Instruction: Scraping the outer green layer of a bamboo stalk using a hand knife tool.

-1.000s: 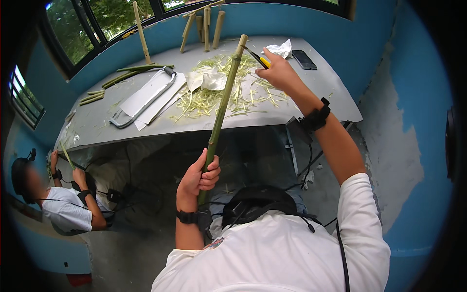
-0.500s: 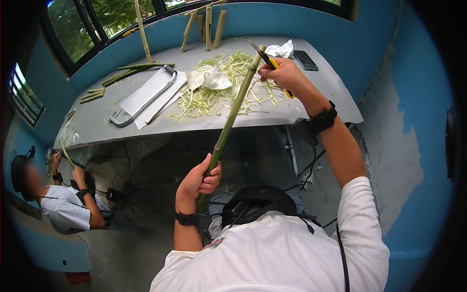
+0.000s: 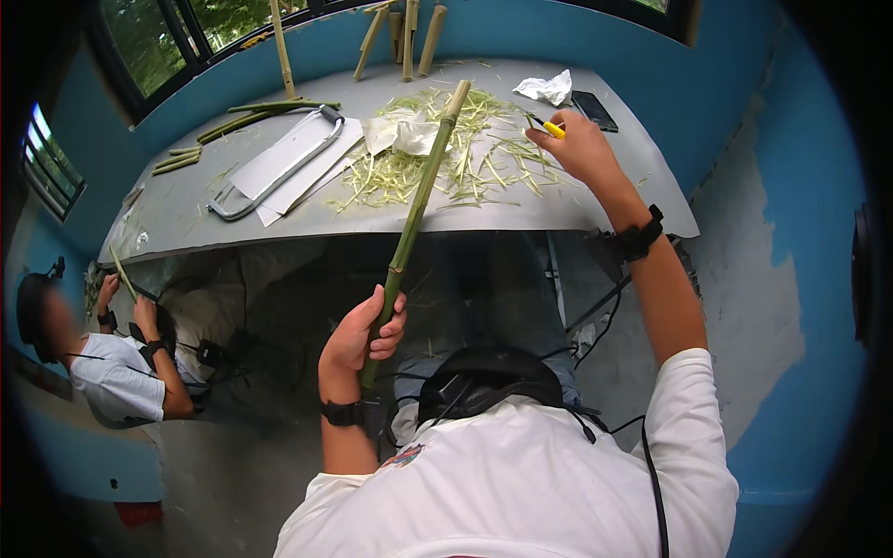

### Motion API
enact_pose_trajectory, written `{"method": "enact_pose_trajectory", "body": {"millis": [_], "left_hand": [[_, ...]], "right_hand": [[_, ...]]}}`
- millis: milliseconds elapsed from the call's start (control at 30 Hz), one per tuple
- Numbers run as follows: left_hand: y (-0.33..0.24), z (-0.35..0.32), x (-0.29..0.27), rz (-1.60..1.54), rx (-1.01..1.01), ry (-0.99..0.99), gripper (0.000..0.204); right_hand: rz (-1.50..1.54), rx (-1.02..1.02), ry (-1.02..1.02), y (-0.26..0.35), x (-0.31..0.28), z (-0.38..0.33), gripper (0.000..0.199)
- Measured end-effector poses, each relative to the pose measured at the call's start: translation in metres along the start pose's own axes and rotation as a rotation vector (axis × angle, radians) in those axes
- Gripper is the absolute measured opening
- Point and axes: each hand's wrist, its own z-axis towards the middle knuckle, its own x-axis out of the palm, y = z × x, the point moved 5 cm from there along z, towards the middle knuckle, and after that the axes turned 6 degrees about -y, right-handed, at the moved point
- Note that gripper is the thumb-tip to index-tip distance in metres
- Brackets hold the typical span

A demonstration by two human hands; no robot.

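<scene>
My left hand (image 3: 365, 327) is wrapped round the lower part of a long green bamboo stick (image 3: 416, 209). The stick slants up and away over the table edge, and its far end is peeled pale. In my right hand (image 3: 581, 147), closed round it, is a yellow and black utility knife (image 3: 554, 130), mostly hidden by the fingers. This hand is over the table's right side, apart from the stick. Thin green-yellow shavings (image 3: 479, 181) lie heaped on the table beneath the stick's upper end.
The grey table (image 3: 372, 228) bears a hacksaw (image 3: 229, 215) on white sheets, crumpled tissue (image 3: 547, 88), a dark phone (image 3: 595, 112) and green bamboo sticks (image 3: 246, 123) at left. Bamboo pieces (image 3: 433, 42) lean at the back wall. A co-worker (image 3: 121, 372) sits at left, holding a green strip.
My right hand with the knife has moved right, away from the stick's tip. The stick's upper end has shifted left, and my left hand has moved slightly left with it.
</scene>
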Motion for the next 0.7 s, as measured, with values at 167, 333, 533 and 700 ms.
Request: {"method": "enact_pose_trajectory", "body": {"millis": [167, 333, 533, 700], "left_hand": [[0.004, 0.004, -0.004, 0.017, 0.065, -0.095, 0.05], [0.002, 0.007, -0.011, 0.003, 0.127, -0.068, 0.05], [0.0, 0.002, -0.011, 0.055, 0.144, -0.151, 0.05], [0.008, 0.011, -0.015, 0.028, 0.09, -0.162, 0.053]], "right_hand": [[0.131, -0.121, 0.17, 0.064, 0.009, -0.037, 0.07], [0.027, -0.159, 0.239, 0.082, 0.034, -0.044, 0.069], [-0.007, -0.159, 0.31, 0.083, 0.031, -0.032, 0.066], [0.137, -0.423, 0.372, 0.136, 0.039, -0.067, 0.057]]}}
